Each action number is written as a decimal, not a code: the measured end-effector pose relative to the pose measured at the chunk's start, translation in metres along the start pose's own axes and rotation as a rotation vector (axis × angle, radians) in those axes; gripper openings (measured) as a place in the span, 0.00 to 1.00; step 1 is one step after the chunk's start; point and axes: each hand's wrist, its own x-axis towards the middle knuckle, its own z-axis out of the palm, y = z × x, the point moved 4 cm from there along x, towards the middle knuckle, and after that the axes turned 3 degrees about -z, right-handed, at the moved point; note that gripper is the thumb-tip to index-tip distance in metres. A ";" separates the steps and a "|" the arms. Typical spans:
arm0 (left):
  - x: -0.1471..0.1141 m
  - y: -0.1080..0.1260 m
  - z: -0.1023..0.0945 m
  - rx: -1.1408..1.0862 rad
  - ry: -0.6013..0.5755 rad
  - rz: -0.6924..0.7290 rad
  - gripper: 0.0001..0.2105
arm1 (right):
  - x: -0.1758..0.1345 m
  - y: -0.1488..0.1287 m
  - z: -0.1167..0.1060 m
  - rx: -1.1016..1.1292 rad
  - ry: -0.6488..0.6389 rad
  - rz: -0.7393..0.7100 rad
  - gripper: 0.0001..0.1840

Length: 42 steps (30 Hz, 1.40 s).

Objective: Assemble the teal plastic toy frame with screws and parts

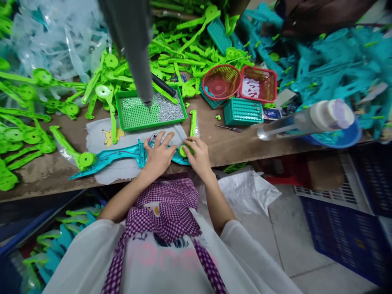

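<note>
Teal plastic piece lying flat on a pale cloth at the near edge of the worktop, long axis running left to right. Left hand pressing down on its middle, fingers spread and flat, gripping nothing. Right hand just to the right, fingers curled around a small green round part and seating it against the right end of the teal piece. A green arm part lying beside the teal piece on the left, touching or overlapping it; which cannot be told.

Risk, as judged: teal piece sitting close to the worktop edge on loose cloth, so sliding off towards the lap under a sideways push. Green round part possibly seating crooked if pressed unevenly. Grey column hanging directly above the tray, close to the knuckles on any reach to the far side.

Containers: green tray just beyond the hands, holding a heap of fine silvery bits on its right half. Red round basket and red square basket further right, the latter showing something white inside. Teal tray in front of them, contents not discernible. Blue crates standing on the floor at the right.
</note>
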 end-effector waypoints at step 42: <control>0.051 -0.084 -0.011 -0.069 -0.419 -0.093 0.15 | 0.003 0.002 0.005 -0.244 -0.153 -0.092 0.20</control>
